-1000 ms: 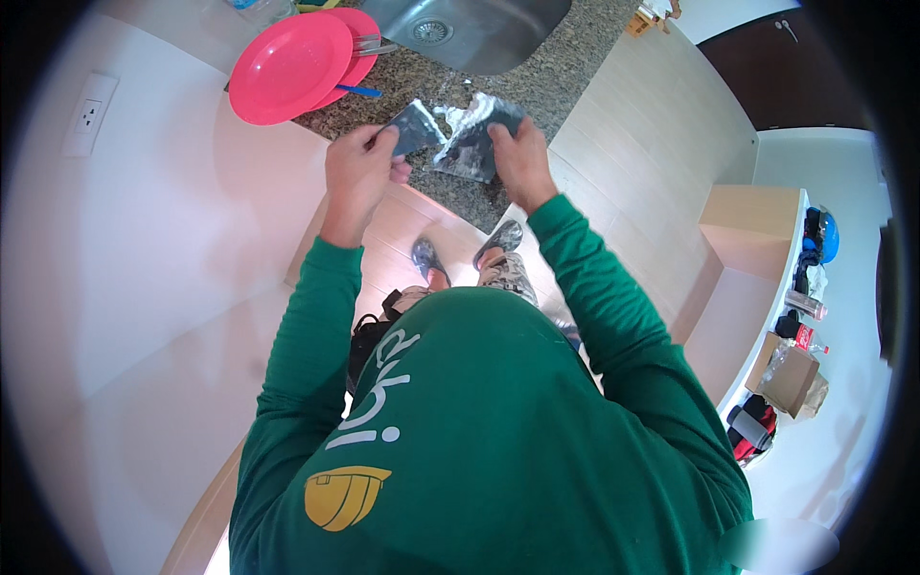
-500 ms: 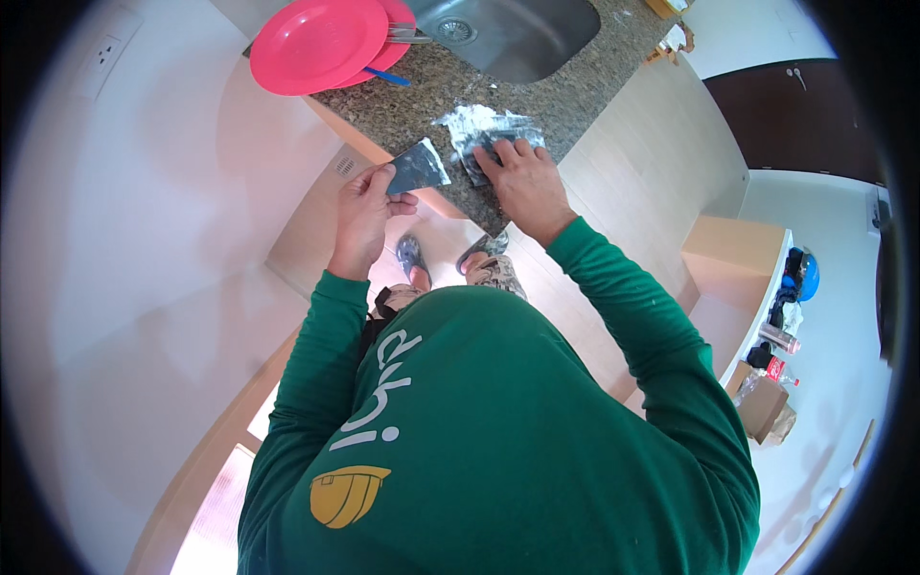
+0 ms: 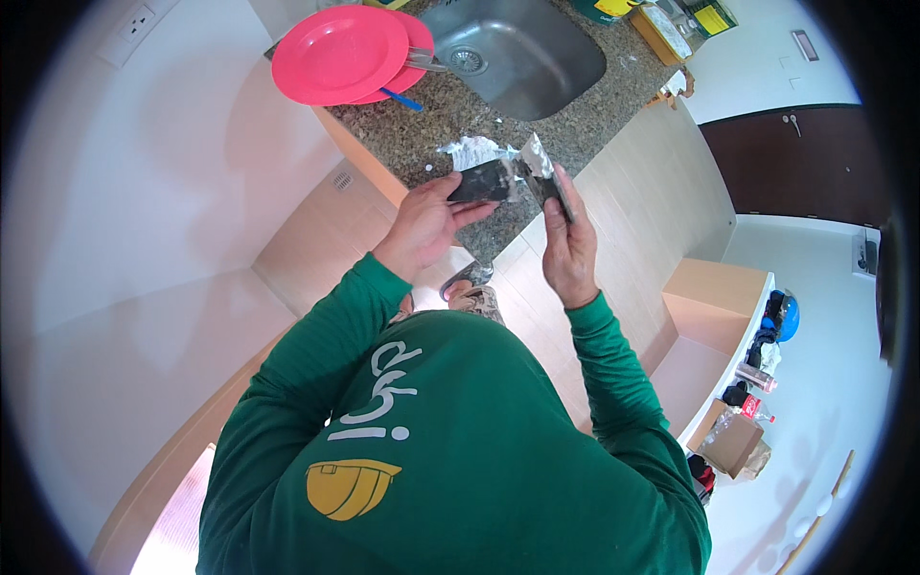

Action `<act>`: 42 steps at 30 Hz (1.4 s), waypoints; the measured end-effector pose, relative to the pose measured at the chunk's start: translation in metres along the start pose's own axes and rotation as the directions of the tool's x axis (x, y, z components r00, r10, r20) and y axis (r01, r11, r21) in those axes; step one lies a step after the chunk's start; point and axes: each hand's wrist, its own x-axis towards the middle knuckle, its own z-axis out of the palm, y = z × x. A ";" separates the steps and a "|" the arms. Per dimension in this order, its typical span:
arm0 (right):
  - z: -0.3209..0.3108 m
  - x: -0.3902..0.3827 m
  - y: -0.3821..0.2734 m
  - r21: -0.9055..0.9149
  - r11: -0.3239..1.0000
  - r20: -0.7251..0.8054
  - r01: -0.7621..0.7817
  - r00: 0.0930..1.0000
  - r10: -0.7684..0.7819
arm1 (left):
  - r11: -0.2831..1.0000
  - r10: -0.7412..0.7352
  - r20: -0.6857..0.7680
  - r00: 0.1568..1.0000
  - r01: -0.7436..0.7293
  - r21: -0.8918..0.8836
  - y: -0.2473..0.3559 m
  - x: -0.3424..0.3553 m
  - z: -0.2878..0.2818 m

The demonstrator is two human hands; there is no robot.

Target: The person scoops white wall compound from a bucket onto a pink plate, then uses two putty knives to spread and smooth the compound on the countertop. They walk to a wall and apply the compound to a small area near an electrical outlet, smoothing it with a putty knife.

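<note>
My left hand [image 3: 426, 220] is closed on a dark flat scraper [image 3: 482, 182], its far edge smeared with white. Upright in my right hand [image 3: 571, 251] is a second dark scraper [image 3: 553, 192], with a lump of white paste [image 3: 536, 156] on its upper end. The two blades come close together above the near corner of the speckled stone counter [image 3: 441, 125]; whether they touch I cannot tell. Just beyond them a patch of white paste [image 3: 471, 150] is spread on the counter, partly hidden by the left blade.
Pink plates [image 3: 337, 56] with cutlery and a blue handle [image 3: 401, 100] lie at the counter's left, beside the steel sink [image 3: 522, 57]. A wooden tray [image 3: 661, 34] sits far right. An open box [image 3: 733, 441] and bottles stand on a low shelf unit [image 3: 724, 297] at right.
My right hand has lifted its scraper off the counter and turned it upright, carrying paste. My left scraper has moved right toward it. The paste patch on the counter has shrunk.
</note>
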 end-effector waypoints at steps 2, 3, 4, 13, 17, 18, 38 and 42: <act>0.003 -0.006 0.003 -0.116 0.985 0.063 0.127 0.991 -0.120 | 0.999 0.015 0.058 0.998 -0.013 -0.034 -0.003 0.002 0.012; 0.002 -0.008 0.004 -0.149 0.979 0.093 0.140 0.988 -0.127 | 0.999 0.015 0.080 0.997 -0.011 -0.050 -0.004 0.003 0.017; 0.001 -0.008 0.005 -0.187 0.972 0.124 0.144 0.985 -0.122 | 0.997 0.021 0.117 0.993 -0.012 -0.072 -0.003 0.003 0.019; -0.024 -0.001 0.011 -0.406 0.900 0.326 0.155 0.945 -0.015 | 0.995 0.023 0.130 0.991 -0.010 -0.096 -0.011 -0.001 0.007; -0.029 0.000 0.015 -0.443 0.886 0.357 0.139 0.934 0.032 | 0.991 0.036 0.103 0.994 -0.023 -0.131 -0.018 -0.003 -0.001; -0.030 0.001 0.016 -0.452 0.880 0.362 0.145 0.932 0.033 | 0.990 0.044 0.095 0.994 -0.030 -0.140 -0.019 -0.003 -0.002; -0.052 -0.012 0.013 -0.675 0.720 0.302 0.163 0.951 0.068 | 0.991 0.136 -0.109 0.985 -0.137 0.003 0.000 -0.001 0.010; -0.030 -0.017 -0.007 -0.678 0.706 0.275 0.203 0.961 -0.012 | 0.966 0.191 -0.191 0.963 -0.150 0.211 0.001 -0.003 0.022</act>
